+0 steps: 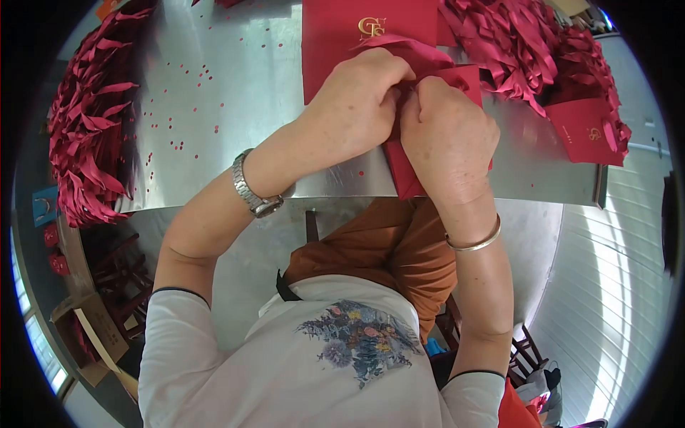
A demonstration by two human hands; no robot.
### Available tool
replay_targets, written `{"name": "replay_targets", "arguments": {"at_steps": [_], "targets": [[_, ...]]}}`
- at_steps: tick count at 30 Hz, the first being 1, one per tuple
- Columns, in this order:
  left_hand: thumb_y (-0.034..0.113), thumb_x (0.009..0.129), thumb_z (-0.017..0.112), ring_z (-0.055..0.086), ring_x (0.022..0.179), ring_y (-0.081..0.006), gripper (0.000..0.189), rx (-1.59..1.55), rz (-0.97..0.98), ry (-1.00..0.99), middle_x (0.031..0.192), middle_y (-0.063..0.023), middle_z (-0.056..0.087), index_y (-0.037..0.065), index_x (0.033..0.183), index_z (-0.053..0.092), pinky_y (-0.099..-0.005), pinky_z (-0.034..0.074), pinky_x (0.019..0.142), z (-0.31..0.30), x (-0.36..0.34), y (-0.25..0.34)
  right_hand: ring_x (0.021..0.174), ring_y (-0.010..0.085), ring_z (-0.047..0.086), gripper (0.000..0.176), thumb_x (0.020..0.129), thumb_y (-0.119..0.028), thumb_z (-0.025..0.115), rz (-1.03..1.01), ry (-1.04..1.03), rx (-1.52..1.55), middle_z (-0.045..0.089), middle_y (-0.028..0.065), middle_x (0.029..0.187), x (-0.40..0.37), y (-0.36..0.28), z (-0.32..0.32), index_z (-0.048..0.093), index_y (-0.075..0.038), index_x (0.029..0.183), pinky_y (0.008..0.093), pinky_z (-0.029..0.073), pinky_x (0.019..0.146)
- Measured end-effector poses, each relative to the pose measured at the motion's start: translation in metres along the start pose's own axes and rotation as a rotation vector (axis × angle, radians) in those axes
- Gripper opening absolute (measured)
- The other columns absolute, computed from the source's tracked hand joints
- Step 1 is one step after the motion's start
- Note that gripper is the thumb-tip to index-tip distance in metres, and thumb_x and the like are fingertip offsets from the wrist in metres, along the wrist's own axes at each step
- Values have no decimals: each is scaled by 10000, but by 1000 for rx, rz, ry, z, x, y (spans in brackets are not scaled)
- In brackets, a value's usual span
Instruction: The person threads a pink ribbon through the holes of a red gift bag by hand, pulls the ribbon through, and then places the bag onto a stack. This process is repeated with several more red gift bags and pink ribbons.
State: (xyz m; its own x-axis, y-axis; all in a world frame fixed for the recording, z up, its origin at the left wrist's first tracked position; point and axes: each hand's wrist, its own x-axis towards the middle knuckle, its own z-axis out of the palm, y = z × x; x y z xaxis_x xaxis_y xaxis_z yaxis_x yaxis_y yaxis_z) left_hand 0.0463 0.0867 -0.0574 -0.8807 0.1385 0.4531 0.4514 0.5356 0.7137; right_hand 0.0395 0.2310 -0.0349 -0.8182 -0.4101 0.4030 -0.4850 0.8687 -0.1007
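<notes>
Evidently both hands are busy with fine ribbon work at the top of a narrow red bag (403, 171), just past 12 o'clock from the middle of the view. The left hand (353, 107) curls in a tight pinch, apparently on the ribbon (407, 48); the right hand (449, 135) is closed just as narrowly beside it, seemingly on the same strip, though the fingers hide the exact grip, and whether they knot or thread it I cannot tell. Such a pinch probably calls for light, even tension, since satin slips and the bag's thin wall could crease. Just behind lies a larger red sheet or bag (328, 43), flat and smooth, with gold lettering. The worktop (235, 71) is brushed, shiny metal, scattered towards 10 and 11 o'clock with tiny round red dots (216, 129). At 9 to 10 o'clock stands a dense row of glossy, pointed ribbon ends (89, 143); between 1 and 2, a looser heap of satin loops (506, 50); nearer 2, a squarish gold-marked bag (585, 132) leans at a tilt. An open cardboard box (100, 328) sits off the worktop, at 8 o'clock.
</notes>
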Motion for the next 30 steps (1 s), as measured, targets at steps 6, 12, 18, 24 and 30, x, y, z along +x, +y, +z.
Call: {"name": "replay_targets", "arguments": {"at_steps": [6,12,18,24,30], "targets": [[-72,810,581,622,867,-281,170,-49,-13,37,929,-136,627,-30,971,615,-319,496,773,0,-3,0,623,344,652,196,790,-178,582,609,-396,963,647,199,691,16,16,-6,705,-26,803,448,518,587],[-72,804,606,627,884,-265,185,-113,-74,-14,952,-133,637,-37,985,617,-313,498,797,-1,-1,-2,622,365,637,176,791,-164,578,129,-36,202,642,196,695,5,4,3,691,-30,810,454,521,601],[-64,817,617,625,895,-218,180,-198,-114,-39,961,-98,642,-35,995,626,-299,497,801,-1,-1,-2,713,363,658,185,800,-161,567,363,-225,644,661,186,736,12,19,2,690,-25,816,446,526,667],[-69,830,616,608,888,-156,209,-239,-159,-74,972,-68,637,-26,1034,632,-265,489,774,-2,-1,-5,636,316,658,196,814,-189,575,365,-250,605,656,186,702,16,16,-6,651,-27,736,435,510,549],[-22,812,619,655,865,-236,172,-313,-165,-50,939,-141,668,-32,982,643,-320,510,775,-1,0,-2,611,332,648,184,826,-173,570,5,4,97,645,178,676,6,13,2,619,-50,698,436,515,536]]}}
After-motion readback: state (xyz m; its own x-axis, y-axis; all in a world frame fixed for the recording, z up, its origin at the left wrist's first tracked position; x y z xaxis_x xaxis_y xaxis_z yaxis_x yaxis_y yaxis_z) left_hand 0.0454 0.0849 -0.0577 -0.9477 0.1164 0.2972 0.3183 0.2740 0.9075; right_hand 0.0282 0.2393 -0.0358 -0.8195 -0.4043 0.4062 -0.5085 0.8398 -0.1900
